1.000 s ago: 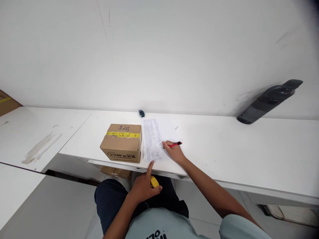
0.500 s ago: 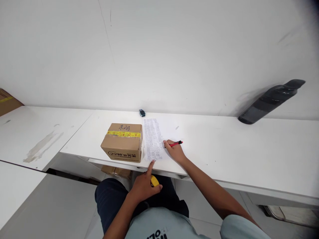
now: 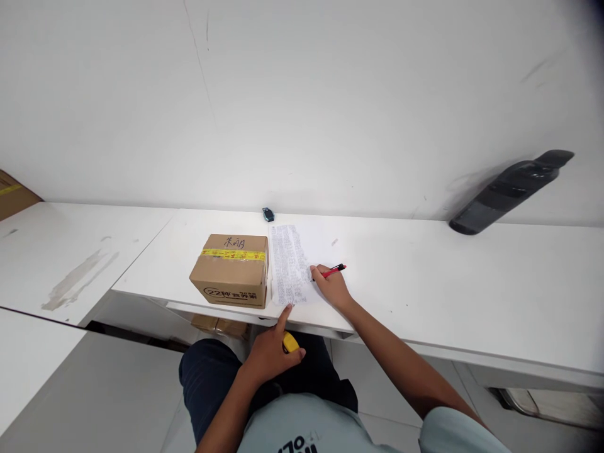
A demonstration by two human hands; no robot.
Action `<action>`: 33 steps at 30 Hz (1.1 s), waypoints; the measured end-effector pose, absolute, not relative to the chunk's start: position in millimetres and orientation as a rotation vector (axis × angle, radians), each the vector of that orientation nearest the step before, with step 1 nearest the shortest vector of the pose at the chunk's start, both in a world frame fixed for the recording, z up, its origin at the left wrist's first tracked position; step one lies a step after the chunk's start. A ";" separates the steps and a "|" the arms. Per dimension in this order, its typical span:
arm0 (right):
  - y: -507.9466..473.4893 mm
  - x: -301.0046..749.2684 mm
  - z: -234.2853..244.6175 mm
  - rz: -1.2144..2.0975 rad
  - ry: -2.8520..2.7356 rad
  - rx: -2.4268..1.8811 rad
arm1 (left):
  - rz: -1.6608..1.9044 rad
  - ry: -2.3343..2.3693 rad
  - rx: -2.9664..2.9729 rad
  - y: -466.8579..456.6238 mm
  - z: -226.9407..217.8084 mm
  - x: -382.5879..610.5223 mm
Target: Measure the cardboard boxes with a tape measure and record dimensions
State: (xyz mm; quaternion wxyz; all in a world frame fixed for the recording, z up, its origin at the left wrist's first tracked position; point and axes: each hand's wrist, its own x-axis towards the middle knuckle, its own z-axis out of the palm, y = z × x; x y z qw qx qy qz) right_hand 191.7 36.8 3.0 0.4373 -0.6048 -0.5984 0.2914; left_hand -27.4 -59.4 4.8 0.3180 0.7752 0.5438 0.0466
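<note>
My right hand (image 3: 333,287) is closed round a red pen with a black end (image 3: 336,270). It rests on the right part of a paper sheet (image 3: 289,264) covered in dense handwriting; the pen's tip is hidden by my fingers. Below the table's front edge, my left hand (image 3: 274,349) is curled round a rounded yellow object (image 3: 290,342), partly hidden by the hand. Its index finger stretches out to the sheet's lower edge. A taped cardboard box (image 3: 231,270) stands just left of the sheet.
A small dark gadget (image 3: 268,214) lies near the wall behind the sheet. On the right, a dark bottle (image 3: 507,194) leans against the wall. Another cardboard box (image 3: 16,196) is at the far left. Packages (image 3: 219,326) sit under the white table (image 3: 425,277).
The whole view has shifted slightly. Both hands keep nearly the same place and grip; the pen's end has tilted up a touch.
</note>
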 end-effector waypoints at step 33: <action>-24.3 154.5 17.5 0.775 -1.697 -1.143 | 0.801 1.519 1.443 -85.9 52.6 -43.5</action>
